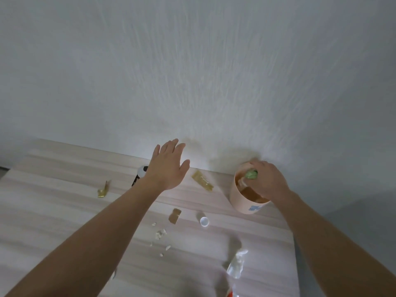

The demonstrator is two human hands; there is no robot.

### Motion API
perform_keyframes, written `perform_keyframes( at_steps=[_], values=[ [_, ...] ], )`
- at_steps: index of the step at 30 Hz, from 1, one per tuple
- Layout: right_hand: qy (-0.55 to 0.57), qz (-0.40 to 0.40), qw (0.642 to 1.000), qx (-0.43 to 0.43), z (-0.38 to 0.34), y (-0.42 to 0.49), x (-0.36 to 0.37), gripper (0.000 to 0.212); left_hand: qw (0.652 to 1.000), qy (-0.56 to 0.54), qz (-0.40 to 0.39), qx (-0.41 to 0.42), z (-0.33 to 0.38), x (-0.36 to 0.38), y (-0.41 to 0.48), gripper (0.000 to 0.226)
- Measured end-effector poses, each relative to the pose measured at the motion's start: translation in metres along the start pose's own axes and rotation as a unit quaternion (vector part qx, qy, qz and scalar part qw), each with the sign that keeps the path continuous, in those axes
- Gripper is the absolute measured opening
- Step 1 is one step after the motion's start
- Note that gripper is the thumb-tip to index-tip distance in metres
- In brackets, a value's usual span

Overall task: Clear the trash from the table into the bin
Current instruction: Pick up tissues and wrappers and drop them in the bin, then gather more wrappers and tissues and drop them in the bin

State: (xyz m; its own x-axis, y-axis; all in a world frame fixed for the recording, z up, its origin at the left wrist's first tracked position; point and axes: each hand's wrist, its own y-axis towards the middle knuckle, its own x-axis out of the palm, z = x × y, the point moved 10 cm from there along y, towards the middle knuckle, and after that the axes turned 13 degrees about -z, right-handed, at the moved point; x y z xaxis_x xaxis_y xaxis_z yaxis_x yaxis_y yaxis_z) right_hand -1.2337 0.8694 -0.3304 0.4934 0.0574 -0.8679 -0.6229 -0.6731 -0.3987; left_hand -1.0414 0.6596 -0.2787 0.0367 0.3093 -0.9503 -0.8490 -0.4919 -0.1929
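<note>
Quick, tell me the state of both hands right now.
Left hand: open, holding nothing.
Right hand: holding a green scrap at the mouth of the bin.

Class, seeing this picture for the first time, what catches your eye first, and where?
The right hand holds a green scrap at the pink bin's mouth, far right of the table. The left hand hovers open near the wall; wrappers and crumbs litter the table.

My single head view looks forward and down, close over the surface (pixel 53 211) at lower frame, wall (pixel 192 71) filling the top.
</note>
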Motion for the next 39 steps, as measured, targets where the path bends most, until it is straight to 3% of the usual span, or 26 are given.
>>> perform_keyframes(
  at_steps=[4,19,30,39],
  values=[
    [-0.029,0.008,1.000,0.003,0.000,-0.003,-0.004,0.072,1.000,-0.002,-0.002,0.001,0.000,0.004,0.001,0.056],
    [-0.124,0.088,0.988,0.022,-0.018,-0.059,-0.050,0.063,1.000,-0.008,0.030,0.001,0.008,-0.029,-0.035,0.057],
    [-0.130,0.153,0.979,0.038,-0.037,-0.160,-0.074,0.063,0.999,-0.016,0.032,0.038,0.022,-0.041,-0.096,0.053],
    [-0.105,0.194,0.975,0.017,-0.061,-0.235,-0.051,0.056,0.997,0.004,0.055,0.052,0.010,-0.046,-0.163,0.049]
  ],
)
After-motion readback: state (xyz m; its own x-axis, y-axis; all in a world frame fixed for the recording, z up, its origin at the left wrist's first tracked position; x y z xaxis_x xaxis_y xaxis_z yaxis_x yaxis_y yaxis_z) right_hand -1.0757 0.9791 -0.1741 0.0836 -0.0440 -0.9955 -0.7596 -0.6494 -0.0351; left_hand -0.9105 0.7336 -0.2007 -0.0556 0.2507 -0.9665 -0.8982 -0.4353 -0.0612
